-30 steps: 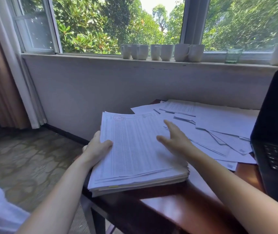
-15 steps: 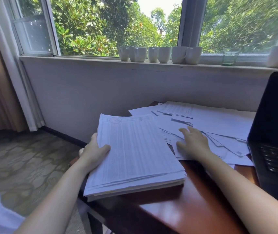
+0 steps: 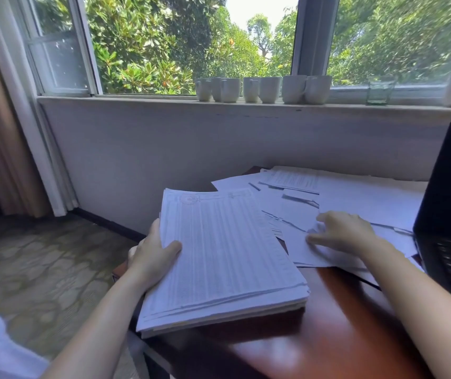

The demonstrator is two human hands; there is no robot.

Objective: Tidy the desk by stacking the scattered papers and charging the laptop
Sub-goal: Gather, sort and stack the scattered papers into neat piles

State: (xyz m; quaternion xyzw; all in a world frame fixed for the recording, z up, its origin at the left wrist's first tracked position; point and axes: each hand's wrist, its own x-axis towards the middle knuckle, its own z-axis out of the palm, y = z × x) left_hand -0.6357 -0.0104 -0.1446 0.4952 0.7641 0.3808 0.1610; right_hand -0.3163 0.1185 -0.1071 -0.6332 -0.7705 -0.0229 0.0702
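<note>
Left hand (image 3: 153,255) grips the stack (image 3: 224,258) by its left edge; right hand (image 3: 342,233), nearer, pinches loose sheets (image 3: 298,253) just rightward.

The right hand (image 3: 342,233) leaves the top of the stack (image 3: 224,258), where it lay flat a second ago, and crosses to the loose sheets (image 3: 301,214) on the right. It now sits farther right than half a second ago, fingers bent down onto the top sheet, thumb stretched left.
</note>
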